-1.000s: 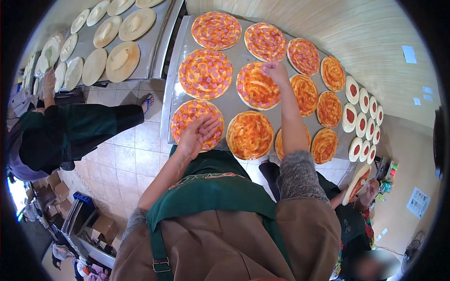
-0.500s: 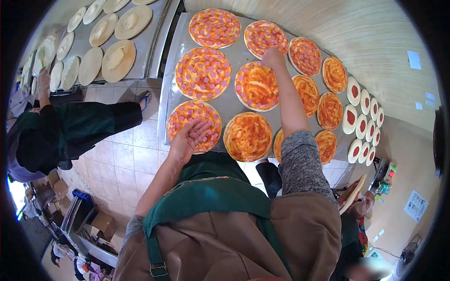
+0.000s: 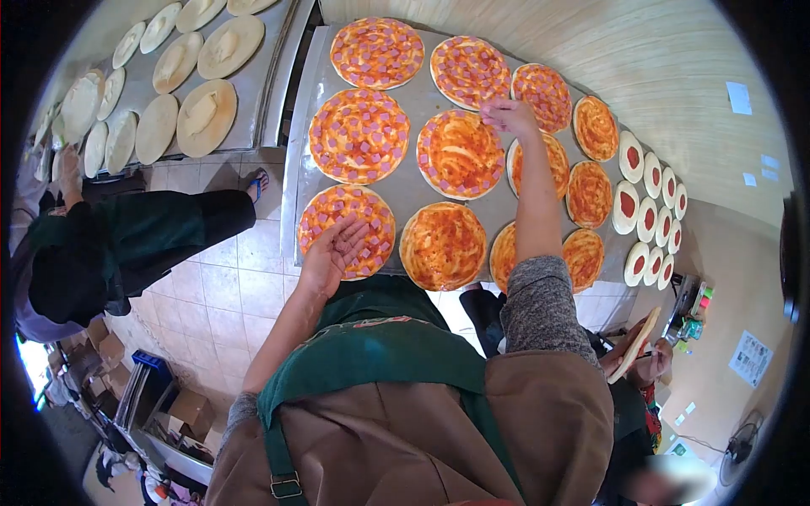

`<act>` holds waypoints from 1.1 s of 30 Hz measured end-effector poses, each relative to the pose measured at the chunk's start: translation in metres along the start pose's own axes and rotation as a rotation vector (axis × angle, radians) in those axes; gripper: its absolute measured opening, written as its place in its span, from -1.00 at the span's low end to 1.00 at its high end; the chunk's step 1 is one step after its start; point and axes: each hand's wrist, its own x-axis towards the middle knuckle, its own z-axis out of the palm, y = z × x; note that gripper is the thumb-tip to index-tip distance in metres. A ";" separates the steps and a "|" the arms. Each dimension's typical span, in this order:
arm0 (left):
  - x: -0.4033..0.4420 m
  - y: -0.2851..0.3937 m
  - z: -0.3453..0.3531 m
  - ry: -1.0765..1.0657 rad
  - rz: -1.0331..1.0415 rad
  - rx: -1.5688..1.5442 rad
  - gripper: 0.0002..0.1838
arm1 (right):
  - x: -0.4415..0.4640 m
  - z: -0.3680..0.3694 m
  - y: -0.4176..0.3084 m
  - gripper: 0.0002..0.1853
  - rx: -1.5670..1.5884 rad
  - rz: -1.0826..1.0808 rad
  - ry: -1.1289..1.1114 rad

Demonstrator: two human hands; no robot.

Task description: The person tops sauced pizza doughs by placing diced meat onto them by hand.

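Note:
Palm up, my left hand (image 3: pixel 334 251) hovers over the front-left pizza (image 3: pixel 371 215), its fingers stretched out. Pink ham cubes show beside the fingers; I cannot tell whether any lie in the palm. My right hand (image 3: pixel 510 116) is over the gap between the back pizzas, right of the middle pizza (image 3: pixel 460 152). Its fingers are bunched together, and what they hold is hidden. The middle pizza has red sauce with ham cubes mostly around its rim. Ham cubes cover the left pizza (image 3: pixel 359 135) and the back pizza (image 3: pixel 470 72). The front-middle pizza (image 3: pixel 443 244) shows mainly sauce.
The pizzas lie on a metal table (image 3: pixel 413 118). Small dough ovals with red sauce (image 3: pixel 625 207) fill its right end. Plain dough rounds (image 3: pixel 207 118) lie on another table at left, where a co-worker (image 3: pixel 126 236) stands. Another person's hand (image 3: pixel 654 363) is near a dough round (image 3: pixel 635 344) at right.
My right hand has moved right and slightly down, away from the upper edge of the middle pizza. My left hand stays over the front-left pizza. The view has shifted slightly.

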 end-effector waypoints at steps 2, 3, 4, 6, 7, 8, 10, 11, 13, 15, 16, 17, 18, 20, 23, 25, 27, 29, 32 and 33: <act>0.001 0.000 0.000 -0.002 -0.001 0.001 -0.57 | -0.001 0.007 0.001 -0.74 -0.138 0.017 0.051; 0.001 0.000 0.000 -0.003 0.000 0.001 -0.57 | 0.001 0.012 0.003 -0.74 -0.186 0.025 0.068; 0.002 0.000 0.001 -0.008 0.001 0.006 -0.57 | 0.002 0.016 0.005 -0.74 -0.234 0.032 0.085; 0.002 0.001 0.000 -0.017 0.004 0.016 -0.57 | 0.005 0.023 0.007 -0.74 -0.262 -0.005 0.106; 0.002 0.001 0.000 -0.019 0.005 0.019 -0.56 | 0.007 0.025 0.007 -0.75 -0.275 -0.025 0.116; 0.002 0.001 -0.002 -0.021 0.005 0.023 -0.56 | 0.009 0.027 0.007 -0.75 -0.370 -0.055 0.160; 0.002 0.001 -0.005 -0.021 0.011 0.031 -0.55 | 0.013 0.031 0.009 -0.76 -0.561 -0.114 0.245; 0.001 0.001 -0.006 -0.019 0.015 0.037 -0.55 | 0.015 0.031 0.011 -0.73 -0.596 -0.100 0.267; -0.001 0.001 -0.007 -0.015 0.017 0.037 -0.55 | 0.011 0.032 0.002 -0.67 -0.666 -0.073 0.309; -0.003 0.002 -0.007 -0.009 0.012 0.025 -0.54 | 0.010 0.028 0.006 -0.67 -0.452 -0.111 0.262; -0.004 0.002 -0.009 -0.009 0.013 0.020 -0.55 | 0.010 0.023 0.008 -0.67 -0.345 -0.131 0.239; -0.004 0.001 -0.012 -0.009 0.015 0.016 -0.56 | 0.010 0.015 0.009 -0.70 -0.203 -0.079 0.151; -0.005 0.001 -0.013 -0.010 0.017 0.011 -0.57 | 0.008 0.007 0.007 -0.73 -0.061 -0.026 0.063; -0.006 0.002 -0.013 0.008 0.011 0.007 -0.56 | 0.001 -0.002 0.008 -0.75 0.176 0.009 -0.029; -0.008 0.001 -0.015 -0.001 0.019 0.000 -0.56 | -0.009 -0.008 0.014 -0.75 0.313 -0.018 -0.018; -0.008 0.000 -0.017 -0.006 0.024 0.001 -0.56 | -0.009 -0.012 0.016 -0.76 0.203 -0.004 0.016; -0.008 -0.002 -0.020 0.005 0.025 0.007 -0.56 | -0.006 -0.010 0.019 -0.80 0.025 -0.013 0.081; -0.008 -0.003 -0.022 -0.004 0.025 0.005 -0.56 | -0.002 -0.009 0.023 -0.85 -0.163 -0.060 0.106; -0.009 -0.004 -0.023 -0.012 0.027 0.018 -0.55 | 0.003 -0.006 0.026 -0.91 -0.431 -0.160 0.093; -0.010 -0.004 -0.023 -0.013 0.027 0.024 -0.55 | 0.004 -0.003 0.023 -0.92 -0.499 -0.175 0.097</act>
